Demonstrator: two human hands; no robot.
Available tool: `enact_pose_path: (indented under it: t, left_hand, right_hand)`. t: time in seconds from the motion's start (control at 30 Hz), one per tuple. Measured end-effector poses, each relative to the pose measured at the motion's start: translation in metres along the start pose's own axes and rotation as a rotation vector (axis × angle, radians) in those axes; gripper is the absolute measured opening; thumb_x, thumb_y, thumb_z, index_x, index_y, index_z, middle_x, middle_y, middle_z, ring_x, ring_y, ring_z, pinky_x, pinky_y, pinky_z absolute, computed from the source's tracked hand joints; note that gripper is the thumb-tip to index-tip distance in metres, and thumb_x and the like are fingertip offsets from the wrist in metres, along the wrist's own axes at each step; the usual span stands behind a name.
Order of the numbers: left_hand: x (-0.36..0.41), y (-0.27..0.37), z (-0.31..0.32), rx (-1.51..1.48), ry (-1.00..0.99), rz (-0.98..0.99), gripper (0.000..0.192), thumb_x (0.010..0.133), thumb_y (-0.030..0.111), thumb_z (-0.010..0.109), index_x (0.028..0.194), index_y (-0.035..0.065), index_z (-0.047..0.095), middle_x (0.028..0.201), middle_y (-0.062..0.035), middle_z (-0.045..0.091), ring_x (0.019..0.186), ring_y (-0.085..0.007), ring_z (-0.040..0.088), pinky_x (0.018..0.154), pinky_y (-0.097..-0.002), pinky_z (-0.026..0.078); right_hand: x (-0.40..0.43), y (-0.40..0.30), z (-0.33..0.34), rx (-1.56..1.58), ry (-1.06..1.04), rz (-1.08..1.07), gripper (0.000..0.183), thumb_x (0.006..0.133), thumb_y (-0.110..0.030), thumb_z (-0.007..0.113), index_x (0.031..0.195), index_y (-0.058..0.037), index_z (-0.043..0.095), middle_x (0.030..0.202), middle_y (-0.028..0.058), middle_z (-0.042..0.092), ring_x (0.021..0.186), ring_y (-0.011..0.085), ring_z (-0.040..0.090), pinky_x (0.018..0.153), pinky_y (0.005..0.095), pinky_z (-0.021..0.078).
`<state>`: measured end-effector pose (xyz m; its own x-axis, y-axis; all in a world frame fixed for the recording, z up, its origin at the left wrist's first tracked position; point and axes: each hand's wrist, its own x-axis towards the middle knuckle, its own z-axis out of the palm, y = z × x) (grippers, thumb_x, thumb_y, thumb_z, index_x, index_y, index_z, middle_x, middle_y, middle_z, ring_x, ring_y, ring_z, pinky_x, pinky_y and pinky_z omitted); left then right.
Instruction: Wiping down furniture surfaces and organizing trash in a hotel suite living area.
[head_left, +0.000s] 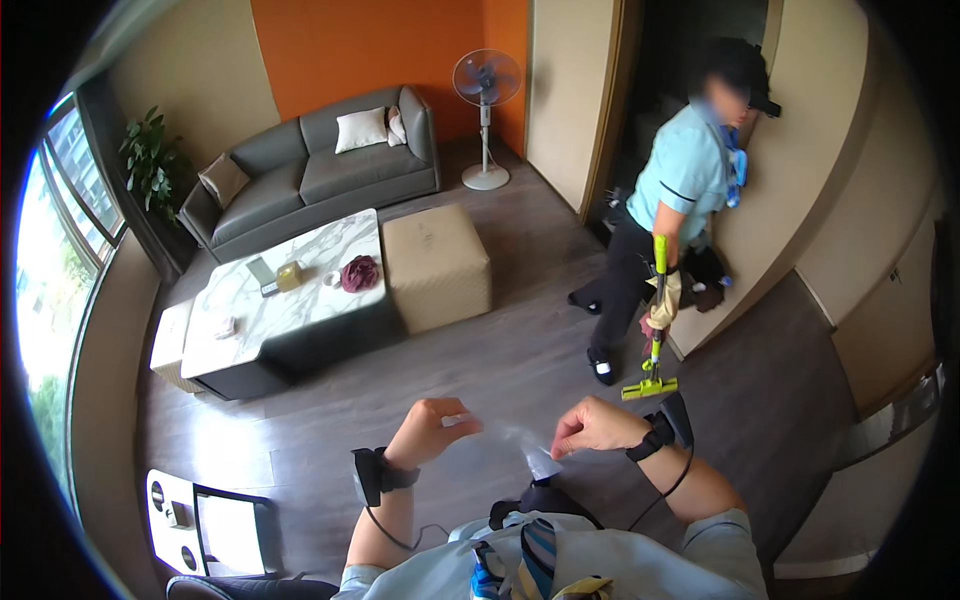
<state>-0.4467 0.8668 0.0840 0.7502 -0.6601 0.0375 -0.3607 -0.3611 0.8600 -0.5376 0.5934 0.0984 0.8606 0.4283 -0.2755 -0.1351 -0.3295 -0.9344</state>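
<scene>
Thumb and fingers of my right hand (596, 427) pinch a thin clear plastic film (540, 463), perhaps a small bag, which hangs down beside the fingertips. Level with it, my left hand (431, 433) has thumb and forefinger brought close, with a pale, see-through bit between them that looks like the same film. Blur hides the stretch of film between the two hands. Each wrist wears a black strap with a cabled device. Both hands are in front of my body, above the dark wood floor (457, 367).
A co-worker (679, 165) at the right stands near a lime-green squeegee mop (649, 387). Ahead are a marble-topped coffee table (300, 300), a beige ottoman (439, 262), a grey sofa (315, 165) and a standing fan (486, 112). A white side table (169, 525) stands lower left.
</scene>
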Motion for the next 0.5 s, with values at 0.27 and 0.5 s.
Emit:
enact_pose_path:
  t: [0.27, 0.5]
  left_hand:
    - [0.062, -0.007, -0.016, 0.006, 0.021, -0.019, 0.011, 0.075, 0.013, 0.071, 0.079, 0.0039, 0.068, 0.072, -0.0063, 0.065, 0.065, -0.0137, 0.058, 0.060, -0.0250, 0.044]
    - [0.142, -0.014, -0.024, 0.114, -0.104, 0.025, 0.010, 0.073, 0.012, 0.072, 0.076, 0.0037, 0.067, 0.070, -0.0064, 0.064, 0.068, -0.0138, 0.060, 0.063, -0.0260, 0.045]
  right_hand:
    - [0.040, 0.035, -0.044, 0.111, 0.015, -0.015, 0.014, 0.078, -0.014, 0.068, 0.086, -0.0025, 0.068, 0.076, 0.0028, 0.066, 0.070, 0.0070, 0.058, 0.069, 0.0215, 0.0454]
    - [0.075, 0.065, -0.092, 0.088, -0.041, -0.016, 0.016, 0.078, -0.018, 0.069, 0.085, -0.0035, 0.065, 0.081, 0.0024, 0.067, 0.075, 0.0080, 0.059, 0.071, 0.0217, 0.0453]
